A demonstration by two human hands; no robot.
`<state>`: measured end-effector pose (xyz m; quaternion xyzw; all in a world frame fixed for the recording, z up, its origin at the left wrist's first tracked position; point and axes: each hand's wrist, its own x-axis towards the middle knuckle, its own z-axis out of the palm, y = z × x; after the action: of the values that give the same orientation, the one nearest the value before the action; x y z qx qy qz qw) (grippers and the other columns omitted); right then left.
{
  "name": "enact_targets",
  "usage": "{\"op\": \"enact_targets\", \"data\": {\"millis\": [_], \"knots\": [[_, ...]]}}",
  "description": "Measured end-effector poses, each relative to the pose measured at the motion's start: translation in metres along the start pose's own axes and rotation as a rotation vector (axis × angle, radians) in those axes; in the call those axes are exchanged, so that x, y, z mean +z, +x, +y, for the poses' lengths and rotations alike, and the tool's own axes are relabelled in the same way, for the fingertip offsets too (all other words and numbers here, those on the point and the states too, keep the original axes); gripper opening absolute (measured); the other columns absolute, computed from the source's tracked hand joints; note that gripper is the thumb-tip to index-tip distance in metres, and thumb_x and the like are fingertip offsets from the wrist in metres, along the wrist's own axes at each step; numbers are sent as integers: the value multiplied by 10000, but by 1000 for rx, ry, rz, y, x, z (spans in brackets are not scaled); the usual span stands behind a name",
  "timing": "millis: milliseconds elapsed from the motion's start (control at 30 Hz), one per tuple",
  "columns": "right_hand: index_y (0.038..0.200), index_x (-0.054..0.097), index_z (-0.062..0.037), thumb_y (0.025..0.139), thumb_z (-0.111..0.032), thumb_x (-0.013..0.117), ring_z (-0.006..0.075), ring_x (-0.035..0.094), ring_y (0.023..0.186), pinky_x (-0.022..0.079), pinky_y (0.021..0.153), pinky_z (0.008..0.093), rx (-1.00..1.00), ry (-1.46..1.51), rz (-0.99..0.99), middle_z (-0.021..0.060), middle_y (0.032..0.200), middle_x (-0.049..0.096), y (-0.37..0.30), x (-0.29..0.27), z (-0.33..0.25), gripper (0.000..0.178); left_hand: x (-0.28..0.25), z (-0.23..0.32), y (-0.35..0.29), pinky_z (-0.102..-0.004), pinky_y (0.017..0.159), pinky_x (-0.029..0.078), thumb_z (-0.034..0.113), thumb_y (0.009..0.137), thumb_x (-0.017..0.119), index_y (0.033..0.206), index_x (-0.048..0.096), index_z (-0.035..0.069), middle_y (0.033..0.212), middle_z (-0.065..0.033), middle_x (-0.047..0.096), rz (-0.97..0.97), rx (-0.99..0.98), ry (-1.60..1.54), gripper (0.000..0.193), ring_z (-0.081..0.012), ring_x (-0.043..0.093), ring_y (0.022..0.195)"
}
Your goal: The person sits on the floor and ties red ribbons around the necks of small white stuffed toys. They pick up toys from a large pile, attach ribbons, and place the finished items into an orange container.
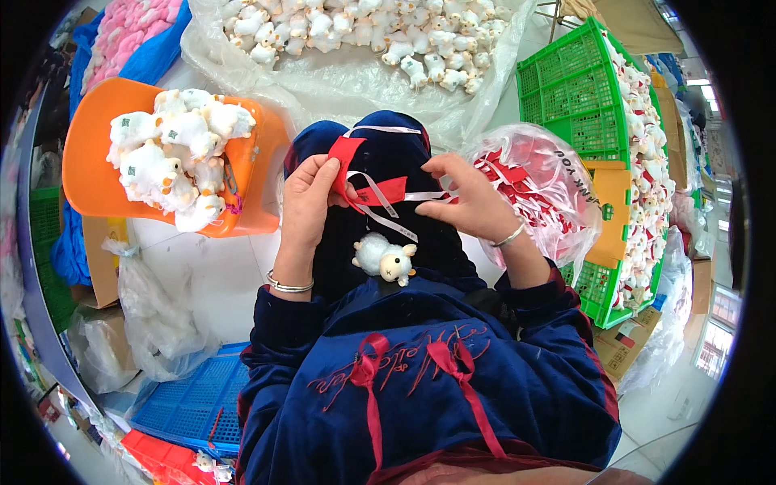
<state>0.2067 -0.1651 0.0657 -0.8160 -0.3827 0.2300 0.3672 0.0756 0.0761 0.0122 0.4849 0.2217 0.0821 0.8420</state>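
My left hand (307, 202) pinches one end of a red ribbon piece (364, 182) with a white strip. My right hand (469, 198) holds the other end of the ribbon and its white strip over my lap. A small white plush sheep (385, 258) lies on my dark blue lap just below both hands. A clear plastic bag of red and white ribbons (541, 182) sits right beside my right hand.
An orange chair (89, 162) at my left carries several plush sheep (178, 149). A big clear bag of plush sheep (364, 32) lies ahead. A green crate (578, 89) with more sheep stands at right. A blue crate (190, 400) and plastic bags lie at lower left.
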Motion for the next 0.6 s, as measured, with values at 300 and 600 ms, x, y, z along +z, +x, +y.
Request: {"op": "enact_targets", "data": {"millis": [300,600], "knots": [[1256,553,3,786,-139,820,337,560,1110,477,963,380,-47,-48,213,159,1184,544,-8,44,31,559,-33,7,-1,-221,546,434,141,1043,591,1018,639,2,716,-23,594,152,196,-219,149,-93,526,573],[825,529,-40,1065,-239,560,171,468,587,418,574,332,86,108,433,34,654,493,-23,73,80,314,-53,39,-17,-199,539,394,163,1053,578,991,632,45,765,2,578,275,266,-74,144,-68,471,585]]}}
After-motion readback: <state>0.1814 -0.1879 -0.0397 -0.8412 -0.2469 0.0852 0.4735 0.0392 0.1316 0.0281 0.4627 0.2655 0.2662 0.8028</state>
